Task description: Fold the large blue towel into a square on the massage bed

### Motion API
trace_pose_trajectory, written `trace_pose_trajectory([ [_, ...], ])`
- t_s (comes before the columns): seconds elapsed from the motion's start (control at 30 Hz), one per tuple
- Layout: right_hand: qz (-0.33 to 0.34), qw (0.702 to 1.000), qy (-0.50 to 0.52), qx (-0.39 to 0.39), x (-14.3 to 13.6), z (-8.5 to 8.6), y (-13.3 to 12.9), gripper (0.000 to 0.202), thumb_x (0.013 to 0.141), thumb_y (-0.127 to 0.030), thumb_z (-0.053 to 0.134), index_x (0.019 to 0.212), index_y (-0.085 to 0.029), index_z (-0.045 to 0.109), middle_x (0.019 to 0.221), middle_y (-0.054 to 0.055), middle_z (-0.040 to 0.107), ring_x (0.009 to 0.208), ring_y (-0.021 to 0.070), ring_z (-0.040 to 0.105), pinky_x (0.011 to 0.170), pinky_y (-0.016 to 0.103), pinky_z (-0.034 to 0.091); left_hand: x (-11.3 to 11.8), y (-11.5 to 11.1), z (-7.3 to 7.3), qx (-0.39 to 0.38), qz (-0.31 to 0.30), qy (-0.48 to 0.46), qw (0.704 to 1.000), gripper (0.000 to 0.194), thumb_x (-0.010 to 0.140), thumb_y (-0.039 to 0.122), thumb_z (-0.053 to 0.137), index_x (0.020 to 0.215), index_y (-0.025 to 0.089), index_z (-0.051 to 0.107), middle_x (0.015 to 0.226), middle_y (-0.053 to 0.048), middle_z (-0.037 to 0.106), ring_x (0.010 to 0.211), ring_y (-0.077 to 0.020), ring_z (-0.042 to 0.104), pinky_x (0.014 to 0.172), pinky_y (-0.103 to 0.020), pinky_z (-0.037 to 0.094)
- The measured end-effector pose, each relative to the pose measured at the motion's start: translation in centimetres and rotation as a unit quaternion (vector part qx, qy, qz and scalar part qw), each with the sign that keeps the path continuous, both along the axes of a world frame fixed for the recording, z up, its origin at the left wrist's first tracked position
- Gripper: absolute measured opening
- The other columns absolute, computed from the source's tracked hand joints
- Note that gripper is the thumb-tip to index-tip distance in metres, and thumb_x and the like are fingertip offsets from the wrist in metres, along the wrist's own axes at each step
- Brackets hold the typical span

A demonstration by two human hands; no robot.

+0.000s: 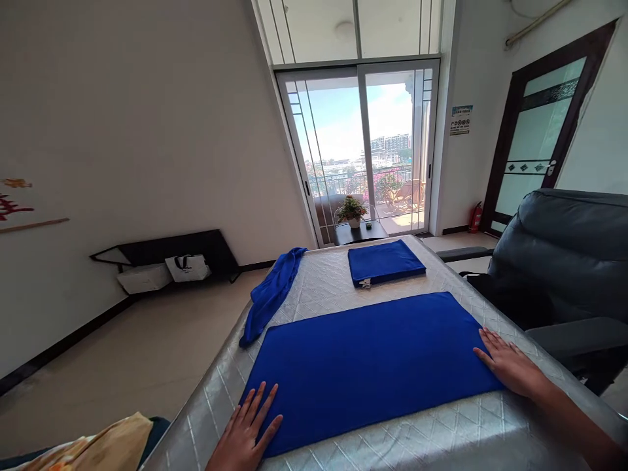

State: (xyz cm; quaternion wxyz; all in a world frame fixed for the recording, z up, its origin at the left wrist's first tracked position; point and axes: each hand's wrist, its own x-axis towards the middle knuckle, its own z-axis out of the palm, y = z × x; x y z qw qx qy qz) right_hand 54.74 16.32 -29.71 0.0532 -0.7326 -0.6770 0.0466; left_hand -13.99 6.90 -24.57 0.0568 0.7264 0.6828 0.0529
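Currently, in the head view, a blue cloth (373,373) is laid flat on the mattress (417,441), touched near its left edge by the left hand (243,428), near its right by the right hand (507,363); fingers (266,405) of both are spread wide. A folded cloth (385,260) with white tag (366,283) is set beyond. Print on the wall sign (460,121) and white bag (191,269) can't be read. A plant (352,207) is held in a pot (354,223).

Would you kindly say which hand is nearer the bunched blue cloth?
Left. The left hand is this side of the bunched blue cloth; the right hand is off to its right, across the flat cloth.
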Motion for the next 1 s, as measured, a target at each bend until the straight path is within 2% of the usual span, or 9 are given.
trace_pose_trajectory([
  [0.1, 0.006, 0.999, -0.039, -0.018, -0.6, 1.2, 0.5, 0.083, 0.087, -0.059, 0.026, 0.154, -0.014, 0.047, 0.163, 0.008, 0.035, 0.152, 0.0301, 0.029, 0.123, 0.053, 0.026, -0.8, -0.1, -0.4, -0.004, 0.004, -0.005, 1.0, 0.068, 0.099, 0.063, 0.037, 0.159, 0.036, 0.021, 0.169, 0.002, 0.017, 0.156, -0.0285, 0.016, 0.124, -0.059, 0.022],
  [0.17, 0.024, 0.998, -0.051, -0.006, -2.8, 2.7, 1.3, 0.08, 0.09, -0.056, 0.027, 0.154, -0.013, 0.046, 0.164, 0.01, 0.034, 0.153, 0.0306, 0.027, 0.124, 0.054, 0.024, -1.2, 0.7, -0.2, 0.004, 0.019, -0.003, 1.0, 0.067, 0.1, 0.062, 0.035, 0.159, 0.035, 0.023, 0.169, -0.001, 0.019, 0.155, -0.0286, 0.019, 0.124, -0.058, 0.024],
  [0.27, 0.103, 0.994, -0.027, 0.016, -9.2, 5.7, 3.0, 0.073, 0.096, -0.051, 0.024, 0.156, -0.014, 0.042, 0.165, 0.009, 0.031, 0.154, 0.0286, 0.024, 0.125, 0.051, 0.02, -0.9, 3.8, 1.3, 0.029, 0.034, 0.001, 0.999, 0.065, 0.101, 0.059, 0.03, 0.16, 0.031, 0.026, 0.169, -0.004, 0.021, 0.155, -0.0275, 0.021, 0.124, -0.056, 0.025],
  [0.4, 0.2, 0.979, 0.044, -0.006, -20.1, 9.1, 5.6, 0.075, 0.101, -0.057, 0.017, 0.161, -0.014, 0.032, 0.167, 0.008, 0.025, 0.156, 0.0249, 0.017, 0.126, 0.047, 0.014, 0.8, 10.3, 3.7, 0.03, 0.003, 0.005, 1.0, 0.066, 0.102, 0.059, 0.031, 0.157, 0.024, 0.038, 0.168, -0.01, 0.029, 0.155, -0.027, 0.024, 0.125, -0.05, 0.022],
  [0.5, 0.259, 0.961, 0.087, -0.037, -25.7, 9.6, 7.3, 0.076, 0.102, -0.059, 0.013, 0.162, -0.015, 0.026, 0.17, 0.008, 0.018, 0.157, 0.0231, 0.01, 0.127, 0.044, 0.009, 1.1, 14.2, 3.4, 0.048, 0.028, 0.015, 0.998, 0.065, 0.102, 0.055, 0.033, 0.155, 0.017, 0.043, 0.164, -0.015, 0.036, 0.153, -0.0292, 0.029, 0.124, -0.049, 0.025],
  [0.57, 0.271, 0.956, 0.096, -0.053, -26.8, 9.0, 8.4, 0.076, 0.102, -0.061, 0.014, 0.163, -0.016, 0.025, 0.17, 0.007, 0.016, 0.157, 0.0232, 0.008, 0.126, 0.044, 0.008, 0.6, 15.6, 2.3, 0.065, 0.057, 0.019, 0.996, 0.065, 0.102, 0.053, 0.034, 0.154, 0.016, 0.044, 0.163, -0.016, 0.038, 0.152, -0.0303, 0.032, 0.123, -0.05, 0.027],
  [0.67, 0.249, 0.964, 0.083, -0.04, -24.4, 7.5, 9.9, 0.076, 0.102, -0.063, 0.014, 0.164, -0.021, 0.023, 0.17, 0.005, 0.016, 0.157, 0.0227, 0.008, 0.126, 0.045, 0.006, -0.7, 16.3, 0.6, 0.073, 0.065, 0.019, 0.995, 0.065, 0.102, 0.053, 0.032, 0.155, 0.016, 0.042, 0.164, -0.016, 0.037, 0.152, -0.0291, 0.031, 0.123, -0.049, 0.026],
  [0.9, 0.063, 0.998, 0.007, -0.011, -8.6, 4.8, 13.9, 0.071, 0.103, -0.053, 0.018, 0.162, -0.015, 0.027, 0.169, 0.01, 0.024, 0.156, 0.0232, 0.016, 0.126, 0.045, 0.012, -1.4, 16.7, -0.7, 0.076, 0.075, 0.041, 0.993, 0.065, 0.102, 0.052, 0.031, 0.158, 0.019, 0.037, 0.167, -0.013, 0.03, 0.155, -0.0291, 0.022, 0.125, -0.05, 0.02],
  [1.0, 0.021, 1.0, -0.006, -0.001, -4.5, 3.7, 14.9, 0.072, 0.103, -0.05, 0.018, 0.162, -0.009, 0.025, 0.168, 0.012, 0.024, 0.156, 0.0233, 0.018, 0.126, 0.043, 0.013, -1.4, 17.0, -0.8, 0.062, 0.075, 0.058, 0.994, 0.067, 0.102, 0.053, 0.029, 0.16, 0.019, 0.033, 0.168, -0.014, 0.026, 0.156, -0.0297, 0.018, 0.126, -0.051, 0.017],
])
